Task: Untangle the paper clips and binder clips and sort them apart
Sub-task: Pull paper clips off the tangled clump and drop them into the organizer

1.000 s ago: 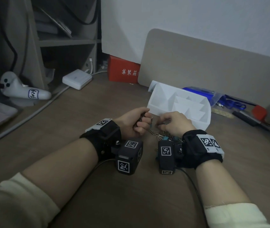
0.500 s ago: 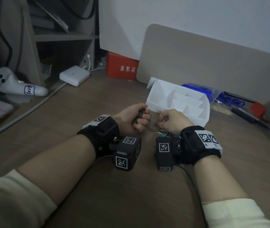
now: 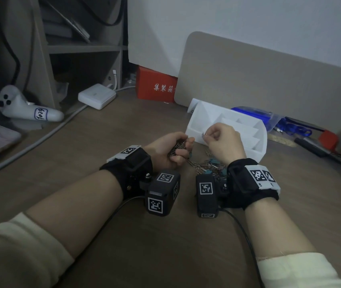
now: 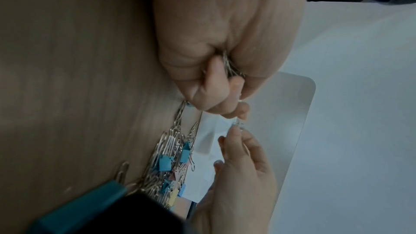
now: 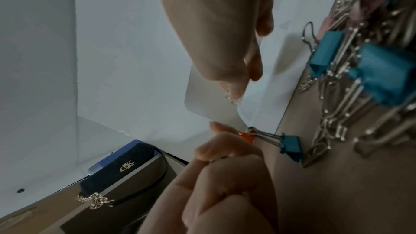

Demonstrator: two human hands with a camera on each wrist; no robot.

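Two hands work just in front of the white divided tray (image 3: 261, 142). Your left hand (image 3: 165, 150) is a fist, its grip clamped on a bunch of paper clips (image 3: 179, 147). Your right hand (image 3: 221, 140) pinches a single clip (image 3: 203, 135) between thumb and forefinger, raised over the tray's near wall, so the tray lies directly ahead of that grip and the right hand is the nearer. On the tabletop (image 3: 165, 246), the remaining tangle (image 4: 171, 159) of paper clips and blue binder clips trails toward your right wrist. Compared with half a second ago, your right hand has lifted away from the left, freeing that clip.
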